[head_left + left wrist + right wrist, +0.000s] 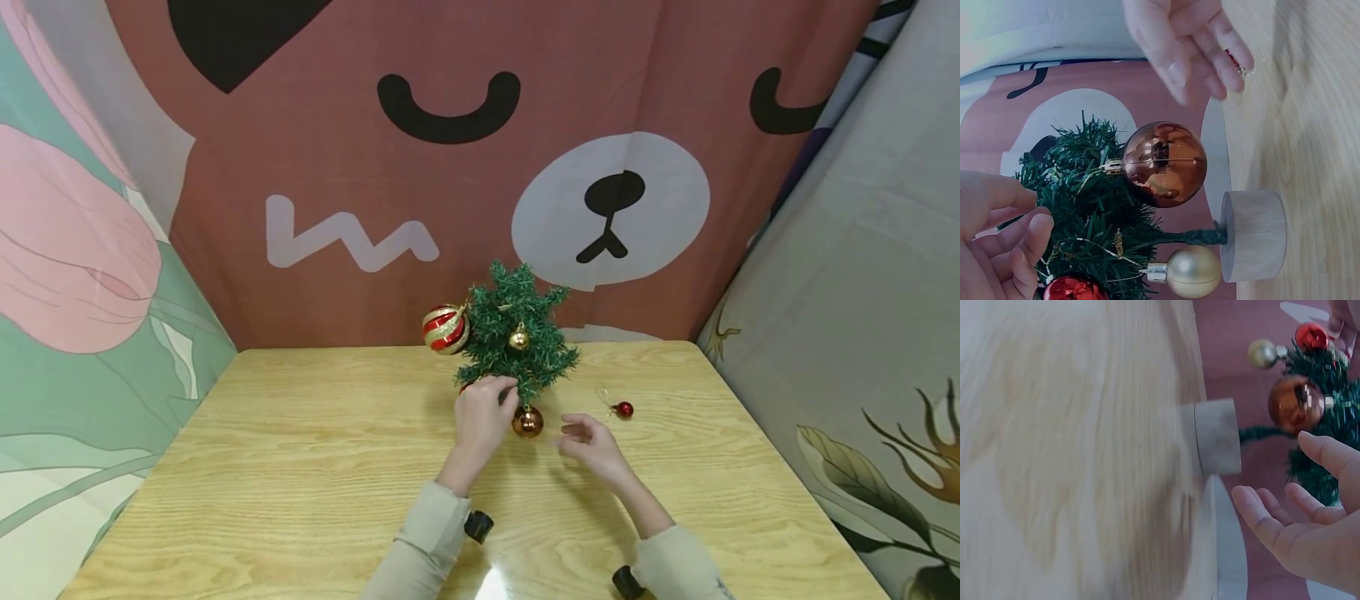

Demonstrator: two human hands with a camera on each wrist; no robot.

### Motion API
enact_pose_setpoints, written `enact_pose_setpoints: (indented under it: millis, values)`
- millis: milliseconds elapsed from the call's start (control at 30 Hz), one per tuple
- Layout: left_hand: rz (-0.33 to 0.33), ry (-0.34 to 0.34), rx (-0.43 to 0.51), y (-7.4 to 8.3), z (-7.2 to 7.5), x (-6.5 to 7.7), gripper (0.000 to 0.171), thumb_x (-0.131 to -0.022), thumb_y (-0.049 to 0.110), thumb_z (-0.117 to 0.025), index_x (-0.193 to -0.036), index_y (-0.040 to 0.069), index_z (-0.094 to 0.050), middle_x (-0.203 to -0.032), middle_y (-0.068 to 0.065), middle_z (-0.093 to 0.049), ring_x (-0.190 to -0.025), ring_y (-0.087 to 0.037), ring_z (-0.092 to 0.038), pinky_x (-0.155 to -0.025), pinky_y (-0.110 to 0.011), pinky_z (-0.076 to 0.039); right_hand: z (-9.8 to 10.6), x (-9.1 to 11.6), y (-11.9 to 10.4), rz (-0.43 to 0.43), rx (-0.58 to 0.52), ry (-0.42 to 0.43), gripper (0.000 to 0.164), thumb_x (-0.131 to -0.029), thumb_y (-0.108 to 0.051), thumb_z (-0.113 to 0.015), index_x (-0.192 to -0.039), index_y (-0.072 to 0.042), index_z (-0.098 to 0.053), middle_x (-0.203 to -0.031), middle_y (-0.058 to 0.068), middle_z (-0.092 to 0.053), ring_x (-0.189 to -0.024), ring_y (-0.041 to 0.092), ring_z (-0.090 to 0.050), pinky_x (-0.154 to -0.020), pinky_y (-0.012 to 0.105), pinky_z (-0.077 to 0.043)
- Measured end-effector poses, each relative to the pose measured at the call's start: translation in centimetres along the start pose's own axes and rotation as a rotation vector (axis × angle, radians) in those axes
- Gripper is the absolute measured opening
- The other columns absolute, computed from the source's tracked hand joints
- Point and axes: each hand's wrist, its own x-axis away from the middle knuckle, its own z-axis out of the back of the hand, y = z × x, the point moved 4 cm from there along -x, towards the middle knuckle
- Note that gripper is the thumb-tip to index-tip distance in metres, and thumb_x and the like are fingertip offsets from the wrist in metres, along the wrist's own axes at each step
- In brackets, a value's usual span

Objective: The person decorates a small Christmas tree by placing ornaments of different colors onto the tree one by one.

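Note:
A small green artificial Christmas tree (517, 304) stands near the table's back edge on a round wooden base (1257, 236). My left hand (480, 412) is at its lower front branches, thumb and fingertips close together; whether they pinch a twig or a cord is unclear. Just below those fingers hang a red bauble (1077, 290) and a pale gold bauble (1194, 271). A shiny copper bauble (528, 422) hangs at the front between both hands. My right hand (592, 446) hovers to its right, fingers spread and holding nothing. Beyond it lies a small red bauble (625, 409) with a gold cord.
A large red-and-gold striped bauble (446, 329) hangs on the tree's left side, a small gold bauble (518, 337) at the upper front. The wooden table (300, 467) ends at a printed curtain (337, 167) behind, with more curtains along both sides.

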Motion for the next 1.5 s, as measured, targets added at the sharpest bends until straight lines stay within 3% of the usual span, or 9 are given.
enact_pose_setpoints:
  millis: [133, 267, 400, 567, 733, 900, 1200, 1500]
  values:
    - [0.003, 0.024, 0.022, -0.1, 0.3, -0.3, 0.007, -0.076, 0.008, -0.068, -0.082, 0.007, -0.072, -0.075, -0.004, -0.067, -0.040, -0.006, -0.044, -0.034, -0.013, -0.024, 1.3, 0.1, 0.7, -0.018, 0.004, 0.022, 0.046, -0.081, 0.000, -0.059, -0.121, 0.015, -0.041, -0.112, 0.031, -0.047, -0.094, 0.030, -0.052, -0.077, 0.031, -0.048]
    - [0.004, 0.037, 0.006, -0.1, 0.6, -0.7, 0.007, -0.076, 0.009, -0.069, -0.083, 0.007, -0.072, -0.074, -0.003, -0.066, -0.042, -0.007, -0.048, -0.035, -0.013, -0.026, 2.4, 0.1, 1.0, -0.031, 0.021, 0.042, 0.047, -0.082, -0.003, -0.059, -0.121, 0.014, -0.040, -0.113, 0.031, -0.046, -0.096, 0.031, -0.051, -0.078, 0.032, -0.047]
    - [0.001, 0.026, -0.024, -0.2, 0.7, -1.2, 0.010, -0.076, 0.011, -0.070, -0.085, 0.007, -0.072, -0.073, -0.002, -0.066, -0.045, -0.008, -0.052, -0.036, -0.014, -0.029, 3.6, -0.1, 1.2, -0.034, 0.032, 0.061, 0.046, -0.085, -0.006, -0.059, -0.122, 0.014, -0.040, -0.114, 0.031, -0.045, -0.097, 0.031, -0.050, -0.079, 0.033, -0.048]
    - [0.000, -0.010, -0.044, -0.1, 0.6, -1.6, 0.014, -0.077, 0.012, -0.069, -0.088, 0.005, -0.071, -0.073, -0.003, -0.067, -0.040, -0.006, -0.045, -0.034, -0.013, -0.024, 5.3, -0.4, 1.8, -0.042, 0.045, 0.103, 0.045, -0.087, -0.008, -0.058, -0.122, 0.014, -0.040, -0.113, 0.030, -0.045, -0.094, 0.028, -0.053, -0.078, 0.036, -0.049]
    - [0.005, -0.027, -0.047, -0.1, 0.5, -1.9, 0.014, -0.076, 0.012, -0.069, -0.089, 0.005, -0.071, -0.073, -0.003, -0.067, -0.041, -0.006, -0.047, -0.034, -0.012, -0.023, 6.8, -0.7, 2.4, -0.075, 0.042, 0.157, 0.043, -0.087, -0.006, -0.056, -0.122, 0.014, -0.040, -0.113, 0.029, -0.045, -0.089, 0.020, -0.057, -0.077, 0.037, -0.049]
    - [0.010, -0.023, -0.050, -0.2, 0.4, -2.1, 0.016, -0.077, 0.012, -0.069, -0.091, 0.005, -0.070, -0.072, -0.002, -0.067, -0.042, -0.006, -0.048, -0.034, -0.013, -0.025, 8.2, -1.0, 3.0, -0.099, 0.068, 0.239, 0.040, -0.086, -0.004, -0.057, -0.118, 0.015, -0.043, -0.103, 0.023, -0.053, -0.077, 0.008, -0.058, -0.072, 0.032, -0.051]
    - [0.028, -0.060, -0.066, -0.3, 0.2, -2.3, 0.020, -0.078, 0.014, -0.069, -0.096, 0.006, -0.070, -0.073, -0.002, -0.067, -0.037, -0.002, -0.037, -0.033, -0.013, -0.022, 10.3, -1.5, 4.4, -0.119, 0.175, 0.349, 0.038, -0.082, -0.002, -0.060, -0.112, 0.017, -0.047, -0.091, 0.021, -0.056, -0.063, 0.018, -0.060, -0.059, 0.027, -0.052]
    - [0.045, -0.077, -0.086, -0.5, 0.1, -2.2, 0.019, -0.078, 0.016, -0.070, -0.095, 0.007, -0.070, -0.074, -0.001, -0.067, -0.037, -0.003, -0.040, -0.033, -0.014, -0.023, 11.0, -2.1, 5.3, -0.169, 0.248, 0.285, 0.049, -0.081, -0.007, -0.063, -0.118, 0.018, -0.041, -0.103, 0.034, -0.050, -0.072, 0.027, -0.060, -0.060, 0.027, -0.052]
